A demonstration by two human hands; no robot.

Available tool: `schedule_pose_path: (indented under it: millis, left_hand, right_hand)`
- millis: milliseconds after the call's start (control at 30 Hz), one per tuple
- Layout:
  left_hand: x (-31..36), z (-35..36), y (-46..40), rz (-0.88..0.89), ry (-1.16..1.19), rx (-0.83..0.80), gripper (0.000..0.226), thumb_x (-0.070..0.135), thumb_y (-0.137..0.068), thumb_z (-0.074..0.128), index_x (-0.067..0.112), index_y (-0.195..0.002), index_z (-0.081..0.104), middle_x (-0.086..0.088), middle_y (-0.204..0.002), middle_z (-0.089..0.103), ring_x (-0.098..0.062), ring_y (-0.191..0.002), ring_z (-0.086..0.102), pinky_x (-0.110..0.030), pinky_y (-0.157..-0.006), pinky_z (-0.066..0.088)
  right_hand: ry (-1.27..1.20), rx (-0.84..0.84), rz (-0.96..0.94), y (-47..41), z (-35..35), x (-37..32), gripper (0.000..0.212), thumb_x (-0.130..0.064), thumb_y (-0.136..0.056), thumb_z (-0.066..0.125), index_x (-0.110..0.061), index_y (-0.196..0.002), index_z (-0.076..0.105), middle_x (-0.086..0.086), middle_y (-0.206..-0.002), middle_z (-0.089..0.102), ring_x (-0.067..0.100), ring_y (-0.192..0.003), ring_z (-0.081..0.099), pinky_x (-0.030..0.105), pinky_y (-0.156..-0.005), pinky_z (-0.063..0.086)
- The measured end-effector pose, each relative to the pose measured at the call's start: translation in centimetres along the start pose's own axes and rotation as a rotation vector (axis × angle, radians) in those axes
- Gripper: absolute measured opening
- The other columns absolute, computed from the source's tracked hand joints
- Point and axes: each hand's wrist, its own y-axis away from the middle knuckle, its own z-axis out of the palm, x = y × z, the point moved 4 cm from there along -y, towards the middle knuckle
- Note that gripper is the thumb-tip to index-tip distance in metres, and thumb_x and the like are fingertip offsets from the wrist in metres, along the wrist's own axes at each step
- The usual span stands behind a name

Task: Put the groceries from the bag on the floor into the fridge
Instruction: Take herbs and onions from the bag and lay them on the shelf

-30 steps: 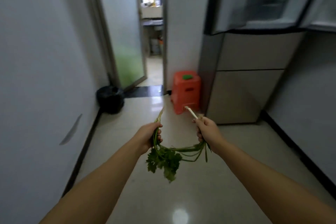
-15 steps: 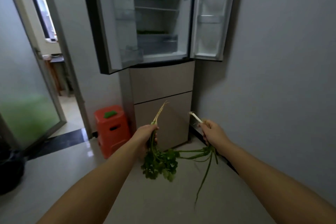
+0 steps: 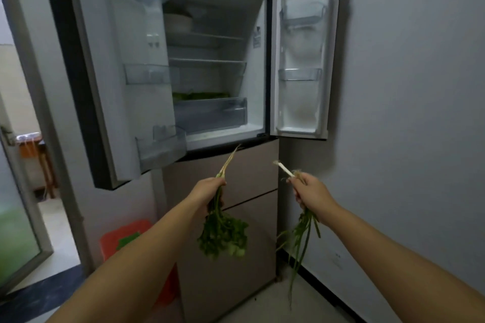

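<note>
Two hands, left hand [image 3: 207, 193] gripping cilantro [image 3: 223, 236], right hand [image 3: 312, 191] scallions [image 3: 301, 231]

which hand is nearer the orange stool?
Left. The left hand, gripping coriander, is up and right of the orange stool; the right hand, gripping scallions, is farther right.

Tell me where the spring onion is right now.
The spring onion hangs from the right hand, right of the cilantro bunch, below the open fridge.

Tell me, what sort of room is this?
Probably a home kitchen corner or hallway: an open double-door fridge stands against the wall, an orange plastic stool beside it, a doorway at left.
</note>
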Motion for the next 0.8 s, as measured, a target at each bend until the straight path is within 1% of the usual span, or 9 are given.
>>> schedule_pose_path:
  millis: [100, 200, 267, 367, 500, 600, 800]
  left_hand:
    - [1.9, 0.6, -5.1, 0.014, 0.016, -0.012, 0.017, 0.021, -0.093, 0.054, 0.004, -0.09, 0.061, -0.006, -0.062, 0.049, -0.021, -0.054, 0.047, -0.033, -0.057, 0.043]
    - [3.3, 0.8, -9.9, 0.015, 0.0, -0.004, 0.018, 0.02, -0.093, 0.055, 0.004, -0.089, 0.061, -0.006, -0.064, 0.049, -0.022, -0.056, 0.048, -0.034, -0.059, 0.044]
    - [4.3, 1.1, -13.1, 0.022, 0.016, 0.009, 0.018, 0.02, -0.094, 0.055, 0.005, -0.088, 0.061, -0.006, -0.064, 0.048, -0.021, -0.056, 0.047, -0.033, -0.058, 0.044]
    - [6.2, 1.7, -18.2, 0.039, 0.056, 0.048, 0.019, 0.021, -0.095, 0.053, 0.004, -0.089, 0.061, -0.005, -0.063, 0.048, -0.019, -0.055, 0.046, -0.03, -0.055, 0.042]
    - [9.7, 2.3, -24.9, 0.101, 0.126, 0.097, 0.017, 0.02, -0.094, 0.053, 0.004, -0.093, 0.059, -0.004, -0.062, 0.048, -0.017, -0.053, 0.045, -0.028, -0.054, 0.044]
    - [13.1, 2.6, -30.1, 0.136, 0.184, 0.127, 0.018, 0.02, -0.095, 0.053, 0.002, -0.095, 0.059, -0.005, -0.063, 0.046, -0.017, -0.052, 0.044, -0.028, -0.052, 0.042]
    - [17.8, 1.5, -38.5, 0.179, 0.196, 0.218, 0.019, 0.021, -0.097, 0.05, 0.005, -0.095, 0.059, -0.004, -0.066, 0.047, -0.015, -0.056, 0.046, -0.027, -0.056, 0.044]
  right_hand:
    - [-0.025, -0.004, -0.013, -5.2, 0.8, -0.5, 0.023, -0.02, -0.1, 0.041, -0.015, -0.088, 0.06, 0.001, -0.065, 0.05, 0.013, -0.053, 0.043, 0.026, -0.049, 0.035]
    - [-0.033, -0.01, -0.032, -10.7, 1.3, -0.7, 0.022, -0.019, -0.1, 0.041, -0.013, -0.091, 0.06, 0.001, -0.065, 0.05, 0.013, -0.052, 0.043, 0.025, -0.048, 0.035]
    - [-0.046, -0.015, -0.048, -14.8, 1.8, -0.8, 0.022, -0.017, -0.1, 0.041, -0.012, -0.093, 0.061, 0.002, -0.065, 0.05, 0.012, -0.052, 0.042, 0.024, -0.047, 0.035]
    - [-0.084, -0.036, -0.097, -21.8, 2.8, -1.2, 0.023, -0.017, -0.1, 0.041, -0.013, -0.088, 0.06, 0.002, -0.063, 0.049, 0.013, -0.05, 0.041, 0.025, -0.047, 0.034]
    - [-0.127, -0.121, -0.173, -30.5, 4.5, -2.8, 0.024, -0.022, -0.101, 0.04, -0.015, -0.09, 0.06, 0.002, -0.064, 0.049, 0.013, -0.05, 0.042, 0.024, -0.047, 0.034]
    - [-0.127, -0.187, -0.241, -37.5, 5.6, -4.9, 0.022, -0.019, -0.1, 0.04, -0.013, -0.09, 0.059, 0.003, -0.063, 0.049, 0.013, -0.05, 0.041, 0.026, -0.048, 0.034]
    - [-0.149, -0.309, -0.322, -48.9, 9.7, -8.3, 0.021, -0.019, -0.1, 0.04, -0.014, -0.094, 0.059, 0.001, -0.065, 0.05, 0.011, -0.052, 0.042, 0.024, -0.048, 0.035]
